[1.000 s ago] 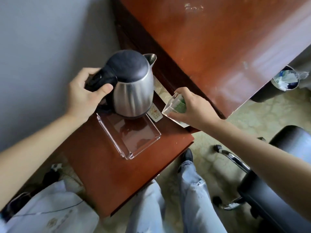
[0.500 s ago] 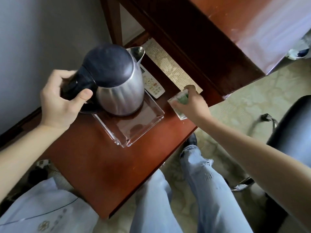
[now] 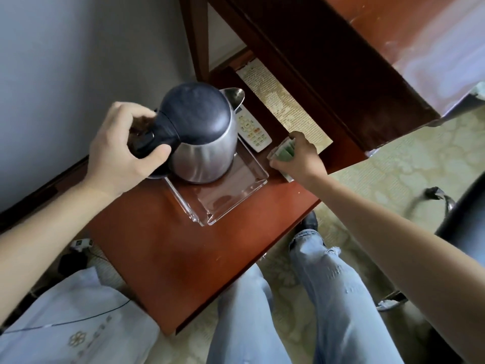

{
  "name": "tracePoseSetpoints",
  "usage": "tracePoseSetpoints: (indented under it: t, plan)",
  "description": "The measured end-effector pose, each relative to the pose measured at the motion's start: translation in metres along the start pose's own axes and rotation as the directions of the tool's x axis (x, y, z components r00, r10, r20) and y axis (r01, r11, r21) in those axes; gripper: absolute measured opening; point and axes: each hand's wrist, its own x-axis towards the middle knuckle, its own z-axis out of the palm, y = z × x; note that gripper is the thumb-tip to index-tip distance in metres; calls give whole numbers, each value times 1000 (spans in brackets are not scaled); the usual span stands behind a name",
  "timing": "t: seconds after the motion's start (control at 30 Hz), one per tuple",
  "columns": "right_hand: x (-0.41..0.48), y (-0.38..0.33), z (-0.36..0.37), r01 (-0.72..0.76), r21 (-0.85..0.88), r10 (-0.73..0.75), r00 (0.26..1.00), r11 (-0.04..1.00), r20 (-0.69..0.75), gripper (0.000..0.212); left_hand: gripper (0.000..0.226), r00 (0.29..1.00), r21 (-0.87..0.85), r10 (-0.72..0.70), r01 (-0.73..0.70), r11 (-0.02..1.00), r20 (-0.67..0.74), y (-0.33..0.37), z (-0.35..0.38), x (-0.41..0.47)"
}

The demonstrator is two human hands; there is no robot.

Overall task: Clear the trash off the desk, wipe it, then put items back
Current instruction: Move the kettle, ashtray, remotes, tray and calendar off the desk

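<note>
Currently, left grip (image 3: 123, 153) holds kettle (image 3: 207, 156).

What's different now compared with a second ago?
The right hand, gripping the clear holder of green packets, has moved down to the low table, beside the clear tray and remote. The left hand still grips the kettle by its handle at the tray's far end. Nothing was let go.

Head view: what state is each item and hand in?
Steel electric kettle with dark lid: lid closed, over tray.
Clear acrylic tray: upright on table.
White remote control: face up.
Clear holder of green packets: held.
Left hand: grips kettle.
Right hand: grips holder.
</note>
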Motion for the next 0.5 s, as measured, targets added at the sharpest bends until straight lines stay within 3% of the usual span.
tracePoseSetpoints:
  t: [0.1, 0.23, 0.5]
  plan:
    - [-1, 3, -3, 47, -83, -45, 998, 995, 36, 81, 47, 996, 41, 89, -90, 995, 27, 14, -1, 15]
    - [4, 9, -10, 99, -20, -98, 992, 995, 84, 76, 51, 966, 183, 225, -246, 952, 128, 13, 5, 30]
    - [3, 7, -4, 62, -16, -60, 994, 998, 86, 83, 44, 966, 187, 226, -246, 951, 124, 7, 0, 41]
